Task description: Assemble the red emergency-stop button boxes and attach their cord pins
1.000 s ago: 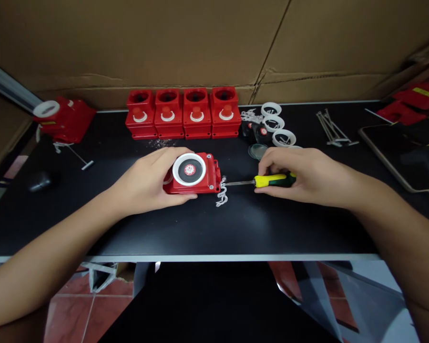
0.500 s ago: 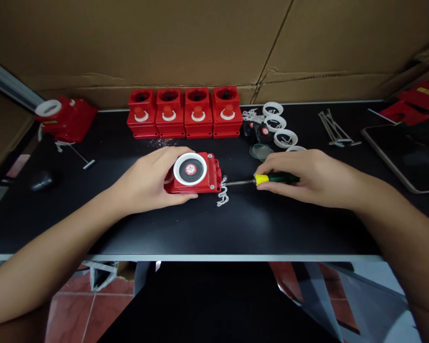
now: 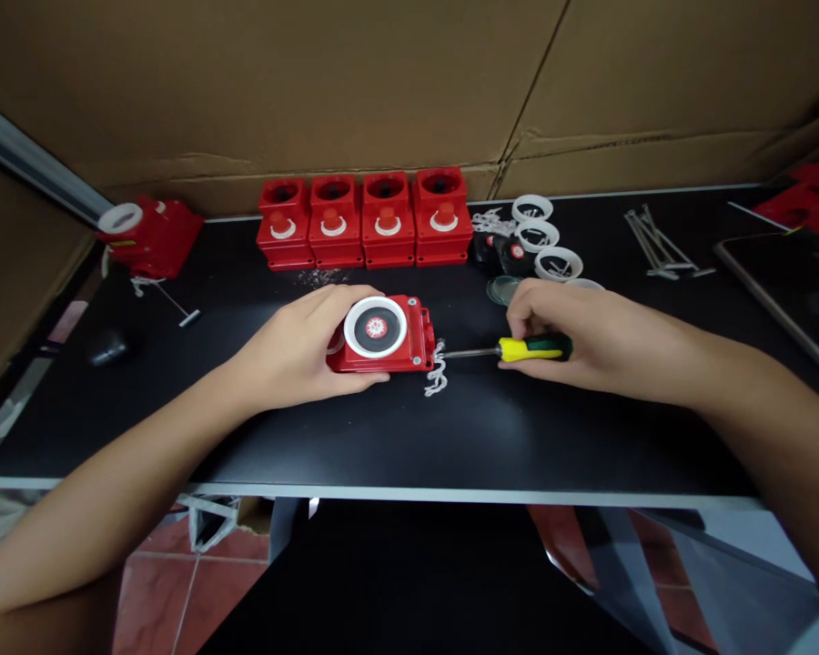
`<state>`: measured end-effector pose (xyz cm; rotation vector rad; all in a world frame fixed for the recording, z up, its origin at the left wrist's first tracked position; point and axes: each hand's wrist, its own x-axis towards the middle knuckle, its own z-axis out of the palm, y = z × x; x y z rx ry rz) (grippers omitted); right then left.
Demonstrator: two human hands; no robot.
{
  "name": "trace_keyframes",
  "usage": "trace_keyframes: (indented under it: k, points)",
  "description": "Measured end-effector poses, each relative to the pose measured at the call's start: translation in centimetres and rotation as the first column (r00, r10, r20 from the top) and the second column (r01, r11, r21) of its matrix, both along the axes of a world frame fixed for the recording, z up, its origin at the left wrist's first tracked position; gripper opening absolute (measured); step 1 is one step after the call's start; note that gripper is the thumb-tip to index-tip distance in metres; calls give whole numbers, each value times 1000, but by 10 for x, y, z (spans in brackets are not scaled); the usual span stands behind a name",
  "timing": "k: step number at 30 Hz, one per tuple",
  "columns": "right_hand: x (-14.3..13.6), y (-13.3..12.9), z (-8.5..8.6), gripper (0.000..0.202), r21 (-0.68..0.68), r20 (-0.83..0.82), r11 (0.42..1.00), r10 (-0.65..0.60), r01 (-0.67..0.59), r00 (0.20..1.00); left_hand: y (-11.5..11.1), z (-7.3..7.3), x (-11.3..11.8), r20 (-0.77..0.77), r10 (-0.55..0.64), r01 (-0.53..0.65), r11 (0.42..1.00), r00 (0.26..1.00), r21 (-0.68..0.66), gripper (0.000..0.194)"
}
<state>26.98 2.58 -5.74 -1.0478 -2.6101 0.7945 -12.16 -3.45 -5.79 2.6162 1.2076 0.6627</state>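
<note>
On the black table [image 3: 382, 446], my left hand [image 3: 307, 350] is wrapped round a red box [image 3: 419, 341] that has a white ring [image 3: 353, 314] and a dark round face on top. A short white chain [image 3: 437, 375] hangs at the box's right end. My right hand [image 3: 587, 337] grips the yellow and green handle of a screwdriver [image 3: 519, 350]. Its shaft points left, and the tip meets the right end of the box by the chain; the exact contact is hidden.
Several red boxes [image 3: 387, 223] stand in a row at the back. Right of them lie white rings [image 3: 533, 235], clear discs [image 3: 502, 291] and metal hammers [image 3: 662, 246]. Another red box [image 3: 156, 238] with a small hammer [image 3: 189, 317] sits left, near a black mouse [image 3: 107, 347].
The whole view has shifted, so things sit slightly further right. My right fingers have shifted round the screwdriver handle, showing more of its yellow part. The left hand keeps its hold on the box.
</note>
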Motion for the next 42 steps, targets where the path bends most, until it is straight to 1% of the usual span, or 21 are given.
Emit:
trace_keyframes:
  k: [3, 9, 14, 16, 20, 22, 27, 30, 36, 39, 42]
  points:
    - [0, 0, 3, 40, 2, 0, 1000, 21, -21, 1000, 0, 0, 0, 1, -10, 10, 1000, 1000, 8, 67]
    - [0, -1, 5, 53, 7, -2, 999, 44, -44, 999, 0, 0, -1, -11, 15, -15, 1000, 1000, -6, 69]
    - [-3, -1, 9, 53, 32, 11, 994, 108, -108, 994, 1, 1, 0, 7, -15, 15, 1000, 1000, 12, 66]
    - [-4, -2, 11, 53, 46, 15, 992, 120, -121, 993, 1, 1, 1, 14, -20, 20, 1000, 1000, 0, 65]
    - [-3, -2, 8, 56, 69, 20, 990, 119, -120, 993, 1, 1, 1, 8, 14, -14, 999, 1000, -37, 66]
    - [-1, -2, 6, 54, 66, 22, 992, 108, -110, 994, 1, 1, 1, 3, 25, -25, 999, 1000, -42, 67]
    - [1, -1, 5, 41, 38, 26, 998, 51, -52, 998, 0, 1, 1, -4, 31, -31, 998, 1000, -46, 67]
    - [1, -1, 5, 40, 46, 23, 997, 55, -56, 998, 0, 1, 2, -8, 29, -29, 999, 1000, -42, 67]
    - [2, -2, 8, 49, 60, 25, 997, 50, -52, 998, 0, 0, 1, 2, 19, -19, 1000, 1000, -22, 66]
    - [0, -2, 11, 55, 52, 24, 995, 86, -87, 996, 0, 1, 1, -1, 15, -15, 1000, 1000, -24, 64]
    - [-3, -3, 13, 60, 75, 21, 990, 115, -116, 993, 0, 2, 2, 6, 3, -3, 1000, 1000, -12, 62]
